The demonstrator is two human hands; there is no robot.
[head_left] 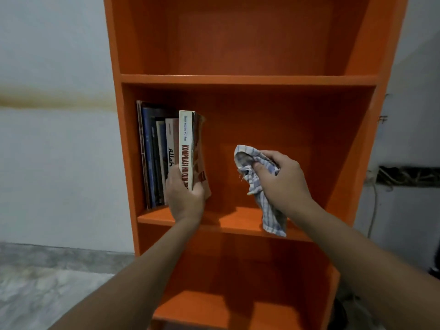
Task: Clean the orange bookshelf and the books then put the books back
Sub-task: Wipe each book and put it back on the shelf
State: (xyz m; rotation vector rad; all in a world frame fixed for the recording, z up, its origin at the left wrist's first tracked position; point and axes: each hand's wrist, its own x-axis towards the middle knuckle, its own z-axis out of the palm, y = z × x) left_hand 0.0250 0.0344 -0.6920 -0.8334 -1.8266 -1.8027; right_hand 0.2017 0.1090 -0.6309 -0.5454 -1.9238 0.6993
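Note:
The orange bookshelf (247, 80) fills the middle of the view. On its middle shelf, several books (154, 153) stand upright against the left wall. My left hand (184, 195) grips the lower spine of a white-and-red book (188, 139), which stands upright at the right end of that row. My right hand (283, 179) is closed on a blue-and-white checked cloth (262, 186), held in front of the middle shelf to the right of the books. The cloth's loose end hangs down past the shelf's front edge.
The top shelf and the shelf below hold nothing I can see. A pale wall (54, 139) and grey marbled floor (42, 289) lie to the left. On the right, a cable (373, 210) hangs down the wall beside a dark patch.

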